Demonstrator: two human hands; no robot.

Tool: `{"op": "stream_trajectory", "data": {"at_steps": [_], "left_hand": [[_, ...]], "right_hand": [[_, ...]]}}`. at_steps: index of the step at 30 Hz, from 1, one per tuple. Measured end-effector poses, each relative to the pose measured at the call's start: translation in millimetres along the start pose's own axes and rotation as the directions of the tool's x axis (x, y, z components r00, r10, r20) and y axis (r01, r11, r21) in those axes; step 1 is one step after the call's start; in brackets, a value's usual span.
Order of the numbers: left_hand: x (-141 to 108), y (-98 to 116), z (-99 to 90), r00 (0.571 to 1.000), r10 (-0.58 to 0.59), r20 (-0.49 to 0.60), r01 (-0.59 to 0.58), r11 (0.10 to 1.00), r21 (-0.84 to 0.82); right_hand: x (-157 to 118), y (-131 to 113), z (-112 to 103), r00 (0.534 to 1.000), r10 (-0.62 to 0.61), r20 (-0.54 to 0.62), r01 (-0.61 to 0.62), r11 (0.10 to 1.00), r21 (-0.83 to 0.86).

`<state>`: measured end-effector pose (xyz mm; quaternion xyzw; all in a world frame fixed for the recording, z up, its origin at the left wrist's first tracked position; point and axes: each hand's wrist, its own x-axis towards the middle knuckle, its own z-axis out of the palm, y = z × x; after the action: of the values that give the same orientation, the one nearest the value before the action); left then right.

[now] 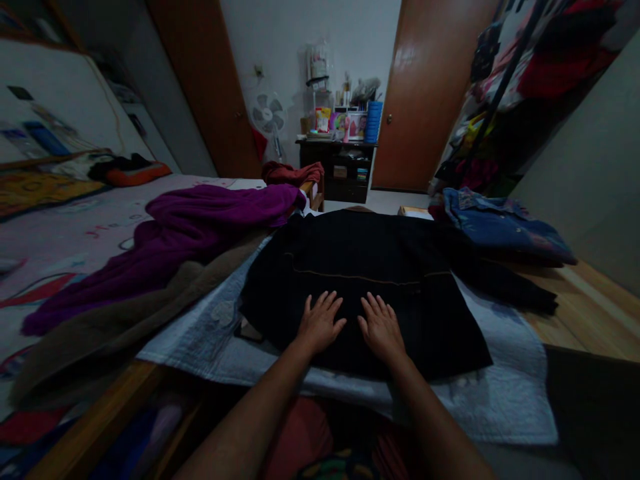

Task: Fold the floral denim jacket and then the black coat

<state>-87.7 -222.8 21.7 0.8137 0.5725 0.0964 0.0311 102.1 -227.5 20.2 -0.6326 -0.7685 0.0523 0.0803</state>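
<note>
A black long-sleeved jacket (360,247) with a thin tan seam line lies spread on a pale blue quilted cloth (505,393). One sleeve stretches out to the right. My left hand (320,323) rests flat on the lower part of the jacket, fingers spread. Beside it, my right hand (381,327) also lies palm down on the black fabric with its fingers apart. Neither hand grips anything. The other sleeve cannot be made out clearly.
Left of the cloth, a purple blanket (200,227) and a brownish-grey one (135,320) lie on a bed (95,220). Folded denim clothing (500,223) sits on a wooden surface (590,307) at right. Beyond stand a fan (269,115) and a dark cabinet (313,163).
</note>
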Motion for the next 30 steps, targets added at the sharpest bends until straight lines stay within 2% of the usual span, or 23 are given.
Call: {"op": "stream_trajectory", "data": {"at_steps": [8,14,23,27,30], "left_hand": [[1,-54,-5.7,0.988,-0.148,-0.037,0.151,0.984,0.095],[4,-74,-11.3,0.980,-0.177,-0.091,0.190,0.966,0.173],[4,-89,-14.9,0.990,-0.074,-0.122,0.100,0.968,0.228],[4,-87,-10.7,0.987,-0.109,-0.122,0.132,0.971,0.197],[7,-71,-8.4,0.974,-0.194,-0.117,0.211,0.966,0.152]], "right_hand": [[1,1,2,1.000,0.007,0.000,-0.007,1.000,0.008],[0,1,1,1.000,0.010,-0.004,-0.010,1.000,0.009],[-1,1,0,0.999,-0.004,-0.034,0.005,1.000,0.016],[-1,1,1,0.999,-0.012,-0.053,0.013,1.000,0.026],[-1,2,2,0.997,-0.012,-0.077,0.014,0.999,0.036]]}}
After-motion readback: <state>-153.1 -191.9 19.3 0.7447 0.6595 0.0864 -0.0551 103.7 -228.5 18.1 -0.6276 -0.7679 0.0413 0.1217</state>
